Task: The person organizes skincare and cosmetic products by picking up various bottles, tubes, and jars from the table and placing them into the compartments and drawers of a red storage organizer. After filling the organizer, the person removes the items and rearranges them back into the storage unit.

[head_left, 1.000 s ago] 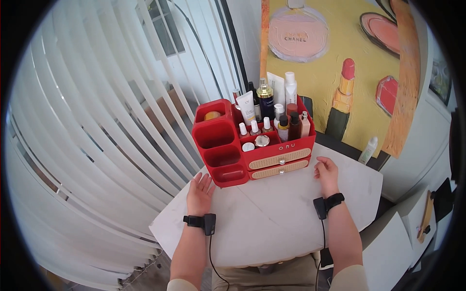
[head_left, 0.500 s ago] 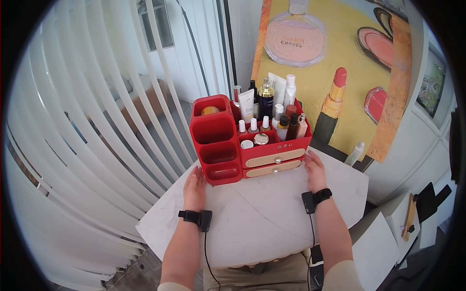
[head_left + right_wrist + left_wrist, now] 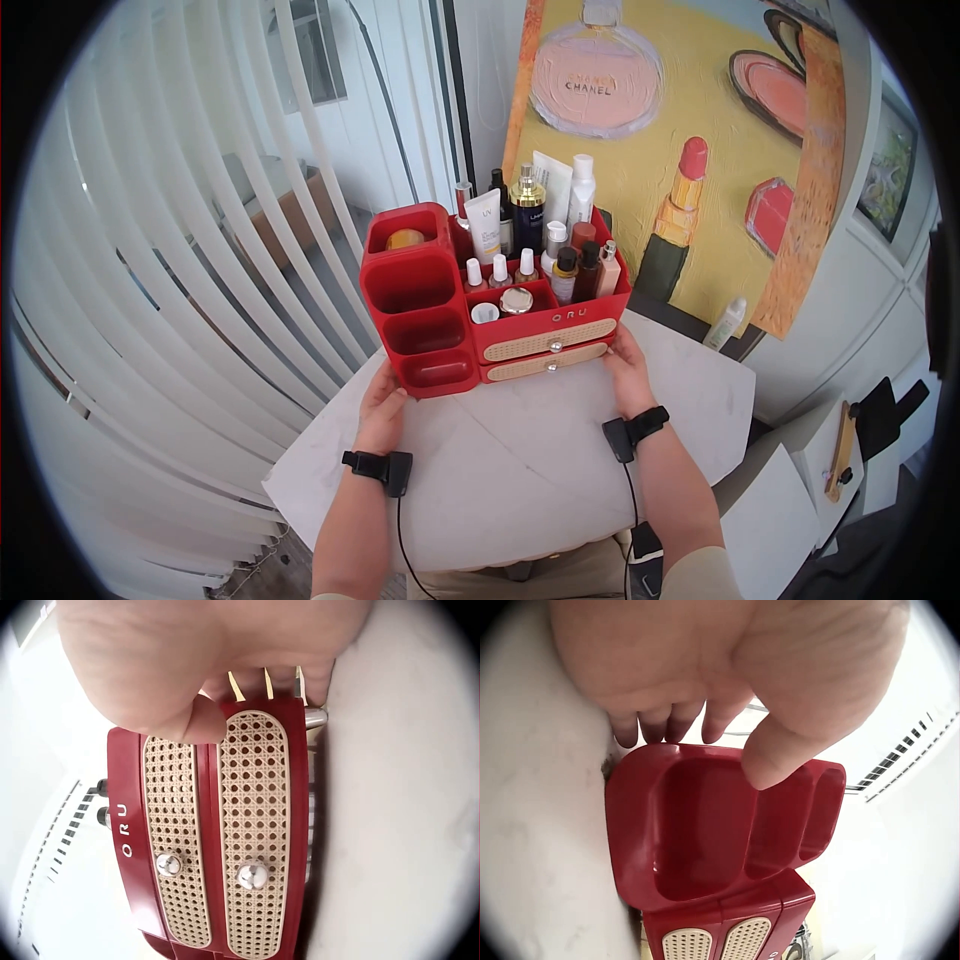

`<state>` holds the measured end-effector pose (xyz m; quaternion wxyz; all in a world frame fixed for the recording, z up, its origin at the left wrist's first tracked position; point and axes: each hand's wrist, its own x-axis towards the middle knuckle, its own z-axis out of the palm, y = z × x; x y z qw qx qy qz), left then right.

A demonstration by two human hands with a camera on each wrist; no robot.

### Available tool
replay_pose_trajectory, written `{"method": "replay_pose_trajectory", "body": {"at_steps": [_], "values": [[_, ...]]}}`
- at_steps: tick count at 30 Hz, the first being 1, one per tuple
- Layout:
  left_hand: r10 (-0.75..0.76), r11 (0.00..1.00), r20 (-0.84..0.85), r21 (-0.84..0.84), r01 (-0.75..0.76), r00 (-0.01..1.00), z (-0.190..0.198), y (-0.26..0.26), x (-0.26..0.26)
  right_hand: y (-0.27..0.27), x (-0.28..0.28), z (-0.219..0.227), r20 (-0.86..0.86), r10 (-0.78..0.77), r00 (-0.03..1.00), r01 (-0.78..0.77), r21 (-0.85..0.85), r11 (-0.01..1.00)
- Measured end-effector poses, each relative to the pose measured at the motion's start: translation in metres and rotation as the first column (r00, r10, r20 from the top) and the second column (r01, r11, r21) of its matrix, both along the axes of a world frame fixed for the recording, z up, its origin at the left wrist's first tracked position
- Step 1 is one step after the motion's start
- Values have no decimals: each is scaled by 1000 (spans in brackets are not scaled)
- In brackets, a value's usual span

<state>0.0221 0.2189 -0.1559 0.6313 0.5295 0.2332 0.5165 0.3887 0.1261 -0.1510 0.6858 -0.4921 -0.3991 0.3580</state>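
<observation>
A red makeup organizer stands at the far part of the white table, between my two hands. My left hand grips its left side; in the left wrist view the thumb lies over the front edge and the fingers run along the side wall. On the opposite side my right hand holds the lower right corner. Its thumb presses the front beside the woven drawer fronts, with the other fingers behind the side. In the right wrist view a small metal foot shows under the base.
Bottles, tubes and nail polishes, among them a dark blue bottle and a white tube, fill the organizer. A small bottle stands behind the table at right. Vertical blinds hang left; a painting leans behind.
Both hands have closed in on the organizer's sides, thumbs now on its front. The organizer has shifted slightly toward me and left, and the head view has also moved.
</observation>
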Motion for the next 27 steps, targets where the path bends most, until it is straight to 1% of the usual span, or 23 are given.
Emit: {"method": "replay_pose_trajectory", "body": {"at_steps": [1,3,4,6,12,14,16,18,27], "values": [[-1,1000,-4,-4,1,1000,-1,1,-2,0,1,-2,7,8,1000,-8,8,1000],[-48,998,69,-36,51,996,-1,2,-3,1,2,-4,4,8,1000,-8,13,1000],[-48,998,68,-40,50,997,-2,2,-3,1,2,-5,6,10,1000,-10,21,1000],[25,996,82,-88,-18,996,-3,1,-2,2,2,-5,-1,9,1000,-9,21,1000],[92,991,104,-109,-81,990,-5,0,0,-1,-1,-1,0,6,1000,-6,11,1000],[89,991,113,-111,-77,990,-9,3,-2,-1,1,-1,5,13,1000,-13,6,1000],[85,991,117,-113,-72,989,-11,4,-3,0,1,-3,8,3,1000,-4,4,1000],[109,984,95,-150,-94,989,-9,2,-2,0,1,-1,24,8,1000,-8,5,1000],[98,986,72,-141,-88,993,-11,5,-3,2,8,-11,20,24,999,-25,17,1000]]}}
